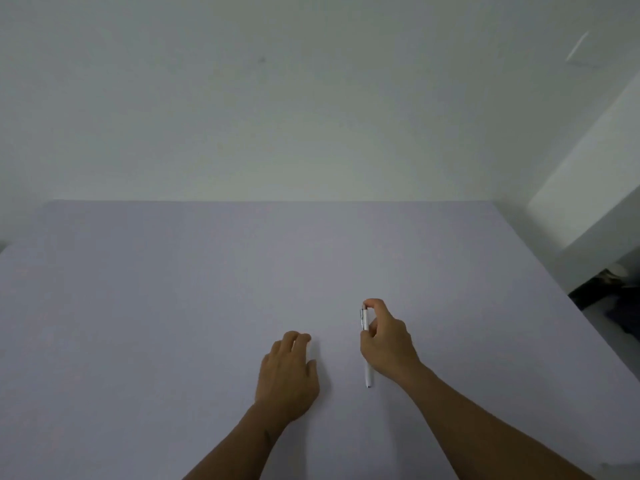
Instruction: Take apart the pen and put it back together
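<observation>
A white pen (367, 374) with a silver clip lies lengthwise on the pale lilac table (173, 306), its tip pointing toward me. My right hand (388, 344) is curled over the pen's upper half, with the forefinger on the clip end and the thumb against the barrel. The pen's middle is hidden behind that hand. My left hand (289, 372) rests palm down on the table to the left of the pen, fingers loosely together, holding nothing.
A plain white wall (311, 116) rises behind the table's far edge. At the right, past the table's edge, a white partition (595, 188) stands over a dark gap (609, 299) with dim objects in it.
</observation>
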Action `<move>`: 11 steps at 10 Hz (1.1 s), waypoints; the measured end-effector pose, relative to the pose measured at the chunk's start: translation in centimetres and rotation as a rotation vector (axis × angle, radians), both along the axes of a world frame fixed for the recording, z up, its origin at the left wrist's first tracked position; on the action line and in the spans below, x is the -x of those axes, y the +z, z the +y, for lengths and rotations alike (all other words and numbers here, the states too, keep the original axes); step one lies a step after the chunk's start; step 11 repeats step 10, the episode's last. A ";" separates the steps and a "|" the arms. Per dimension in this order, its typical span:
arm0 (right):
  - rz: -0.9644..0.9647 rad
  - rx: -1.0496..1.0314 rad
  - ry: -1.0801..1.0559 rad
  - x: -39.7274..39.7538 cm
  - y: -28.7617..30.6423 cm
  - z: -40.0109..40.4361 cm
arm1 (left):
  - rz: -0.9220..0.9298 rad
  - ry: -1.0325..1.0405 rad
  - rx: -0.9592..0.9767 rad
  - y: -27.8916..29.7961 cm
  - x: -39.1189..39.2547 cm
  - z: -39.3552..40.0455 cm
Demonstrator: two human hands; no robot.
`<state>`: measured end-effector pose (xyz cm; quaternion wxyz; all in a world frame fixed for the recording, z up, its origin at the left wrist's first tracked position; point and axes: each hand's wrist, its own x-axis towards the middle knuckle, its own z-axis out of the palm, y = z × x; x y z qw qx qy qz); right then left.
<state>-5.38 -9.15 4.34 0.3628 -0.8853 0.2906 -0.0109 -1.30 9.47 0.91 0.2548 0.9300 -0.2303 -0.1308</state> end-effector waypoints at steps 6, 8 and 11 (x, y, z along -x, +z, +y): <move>0.358 0.130 0.152 0.6 -5.1 0.6 | -0.051 -0.139 -0.407 -6.2 2.7 1.3; 0.367 0.177 0.127 0.5 -5.7 1.3 | -0.041 -0.170 -0.440 -6.0 2.4 1.6; 0.390 0.198 0.126 0.7 -5.1 1.7 | -0.039 -0.204 -0.439 -5.3 2.3 1.9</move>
